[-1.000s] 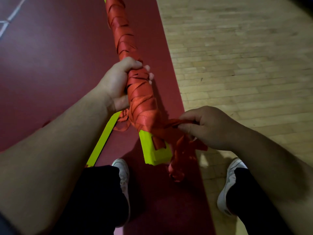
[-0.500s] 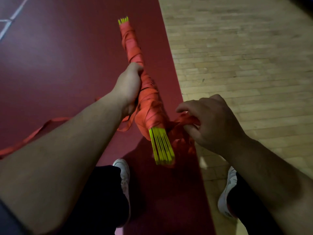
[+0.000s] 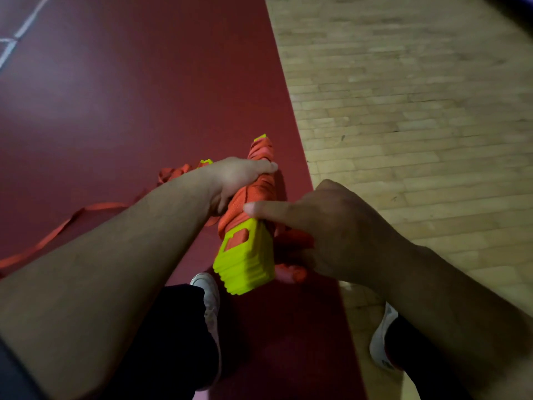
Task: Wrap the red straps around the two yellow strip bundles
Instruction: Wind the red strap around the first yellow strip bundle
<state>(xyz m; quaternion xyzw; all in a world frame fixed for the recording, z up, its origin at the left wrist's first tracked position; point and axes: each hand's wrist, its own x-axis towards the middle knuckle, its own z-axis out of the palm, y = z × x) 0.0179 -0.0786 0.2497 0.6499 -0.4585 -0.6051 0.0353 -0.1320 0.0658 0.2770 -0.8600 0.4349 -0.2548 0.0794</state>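
Observation:
A yellow strip bundle (image 3: 248,261) wound in red strap (image 3: 256,189) points its bare stepped end toward me. My left hand (image 3: 236,180) grips the wrapped middle from the left. Pressed against the near end from the right, my right hand (image 3: 326,229) lays its index finger across the wrap and clutches bunched loose strap (image 3: 291,249) beneath. A second yellow tip (image 3: 206,162) peeks out behind my left wrist, with more red strap (image 3: 173,174) piled beside it. One loose strap tail (image 3: 57,232) trails left across the floor.
I stand on a dark red floor strip (image 3: 129,82) bordered on the right by pale wooden flooring (image 3: 418,96). My white shoes (image 3: 209,295) and dark trouser legs are directly below the bundle. White floor lines (image 3: 17,36) cross the far left corner.
The bundle has swung so its near end points up at me and looks far shorter. My right hand has moved onto that end, with its index finger now over the wrap.

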